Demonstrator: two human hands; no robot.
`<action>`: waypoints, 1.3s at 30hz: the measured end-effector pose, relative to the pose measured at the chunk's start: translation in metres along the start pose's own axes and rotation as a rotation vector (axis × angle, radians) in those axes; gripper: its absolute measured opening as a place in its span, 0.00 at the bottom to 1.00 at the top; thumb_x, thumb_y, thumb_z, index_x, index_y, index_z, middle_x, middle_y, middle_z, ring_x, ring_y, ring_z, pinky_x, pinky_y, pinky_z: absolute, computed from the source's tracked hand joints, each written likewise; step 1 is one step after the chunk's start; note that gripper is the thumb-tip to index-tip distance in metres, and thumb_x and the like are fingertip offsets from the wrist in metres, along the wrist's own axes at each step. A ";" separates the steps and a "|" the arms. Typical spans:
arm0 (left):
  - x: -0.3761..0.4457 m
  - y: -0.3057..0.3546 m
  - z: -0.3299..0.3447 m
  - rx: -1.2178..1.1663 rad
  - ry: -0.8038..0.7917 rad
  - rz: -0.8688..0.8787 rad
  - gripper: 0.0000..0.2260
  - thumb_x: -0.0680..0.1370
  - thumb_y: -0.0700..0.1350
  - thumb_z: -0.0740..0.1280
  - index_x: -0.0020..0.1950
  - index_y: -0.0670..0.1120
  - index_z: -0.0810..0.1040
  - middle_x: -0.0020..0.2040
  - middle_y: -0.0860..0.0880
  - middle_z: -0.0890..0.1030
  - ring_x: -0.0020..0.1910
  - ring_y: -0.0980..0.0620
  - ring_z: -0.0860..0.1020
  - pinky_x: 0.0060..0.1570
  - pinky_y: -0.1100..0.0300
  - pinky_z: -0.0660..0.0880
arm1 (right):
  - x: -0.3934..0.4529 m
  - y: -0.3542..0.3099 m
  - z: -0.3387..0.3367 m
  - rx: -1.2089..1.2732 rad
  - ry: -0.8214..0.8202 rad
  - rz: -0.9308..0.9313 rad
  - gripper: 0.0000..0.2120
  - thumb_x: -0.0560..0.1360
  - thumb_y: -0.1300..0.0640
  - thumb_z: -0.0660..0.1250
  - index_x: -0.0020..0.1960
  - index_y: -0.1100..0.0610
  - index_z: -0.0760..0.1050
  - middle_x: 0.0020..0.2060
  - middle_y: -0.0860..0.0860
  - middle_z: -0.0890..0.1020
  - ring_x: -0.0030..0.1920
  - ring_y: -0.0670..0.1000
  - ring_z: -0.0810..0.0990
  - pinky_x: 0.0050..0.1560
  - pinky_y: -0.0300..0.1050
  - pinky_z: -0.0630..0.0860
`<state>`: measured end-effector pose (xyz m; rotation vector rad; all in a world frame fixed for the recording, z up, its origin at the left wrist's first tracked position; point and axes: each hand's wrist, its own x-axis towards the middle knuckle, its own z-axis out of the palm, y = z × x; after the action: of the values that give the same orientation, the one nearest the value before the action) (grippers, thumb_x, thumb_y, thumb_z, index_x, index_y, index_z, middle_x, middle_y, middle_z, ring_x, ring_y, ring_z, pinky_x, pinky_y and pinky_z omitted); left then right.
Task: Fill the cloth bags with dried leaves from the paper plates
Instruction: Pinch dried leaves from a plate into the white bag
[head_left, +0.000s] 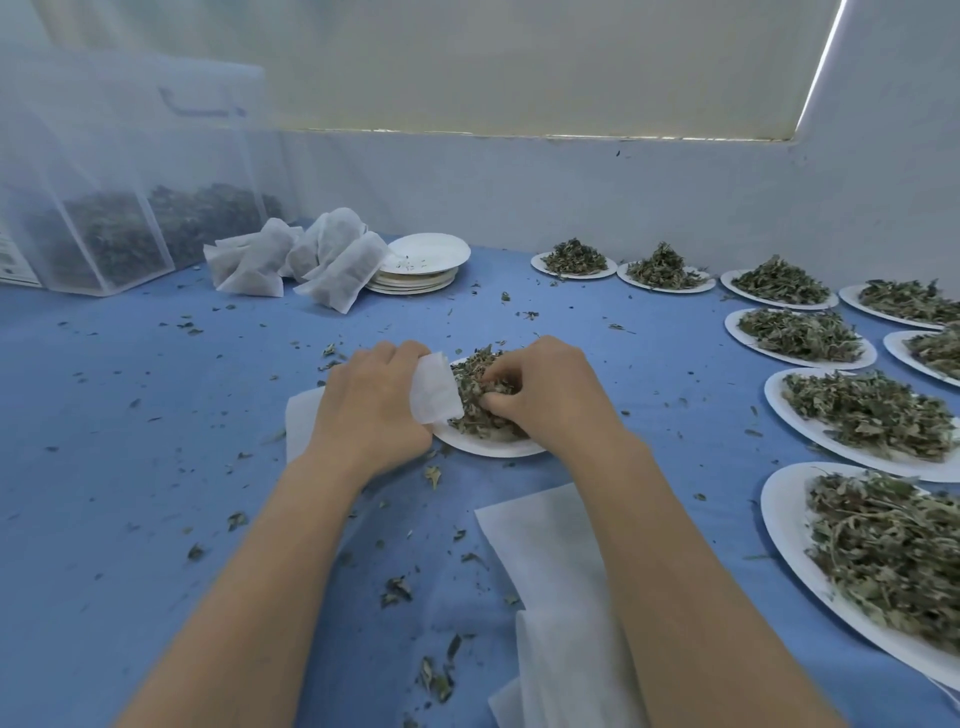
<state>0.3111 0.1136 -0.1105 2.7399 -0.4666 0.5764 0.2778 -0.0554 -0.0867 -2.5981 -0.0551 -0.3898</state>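
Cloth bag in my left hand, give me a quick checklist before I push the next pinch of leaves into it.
1. Cloth bag held by left hand: ok.
2. Bag mouth held open: cannot tell, the opening is hidden.
3. Right hand gripping dried leaves: ok, fingers curl into the pile.
4. Bag over the paper plate to catch spills: ok.
5. Leaves left on this plate: ok.
6. Next empty bags within reach: ok, lying flat between the forearms.
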 end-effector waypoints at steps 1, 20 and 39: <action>0.000 0.000 0.000 -0.004 -0.001 0.003 0.24 0.66 0.42 0.69 0.60 0.51 0.68 0.52 0.51 0.72 0.52 0.46 0.70 0.47 0.58 0.60 | 0.001 0.001 -0.001 0.013 0.016 -0.008 0.09 0.72 0.54 0.70 0.52 0.48 0.82 0.46 0.50 0.78 0.47 0.49 0.76 0.43 0.36 0.68; -0.004 0.006 -0.002 -0.121 0.041 -0.027 0.23 0.66 0.45 0.71 0.59 0.49 0.71 0.50 0.50 0.73 0.51 0.46 0.71 0.48 0.58 0.62 | 0.003 -0.013 -0.011 0.224 0.002 -0.091 0.07 0.70 0.56 0.74 0.48 0.50 0.83 0.40 0.45 0.75 0.43 0.45 0.76 0.39 0.27 0.66; -0.004 0.018 0.004 -0.480 0.202 -0.017 0.16 0.67 0.44 0.73 0.53 0.50 0.75 0.48 0.55 0.75 0.45 0.58 0.70 0.41 0.66 0.62 | -0.002 -0.013 0.005 0.395 0.192 -0.075 0.14 0.69 0.61 0.73 0.48 0.47 0.74 0.39 0.43 0.80 0.43 0.46 0.73 0.44 0.38 0.68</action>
<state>0.3023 0.0970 -0.1113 2.2045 -0.4615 0.6345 0.2759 -0.0413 -0.0852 -2.1651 -0.1483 -0.5894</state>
